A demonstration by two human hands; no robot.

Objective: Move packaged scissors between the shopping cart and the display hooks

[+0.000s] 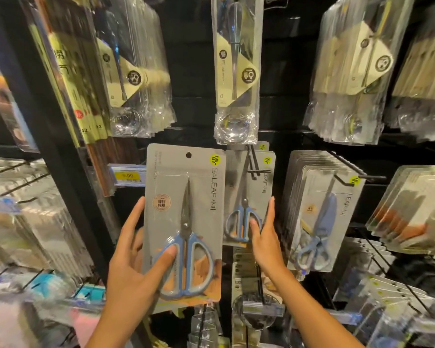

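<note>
The left hand grips one grey cardboard pack of blue-handled scissors, thumb over the handle, held up before the black display rack. Just right, the right hand pinches a second matching pack hanging on a black wire hook. Further right hangs a stack of similar scissor packs, too overlapped to count.

held scissors pack left of hooked pack, third pack right
</note>
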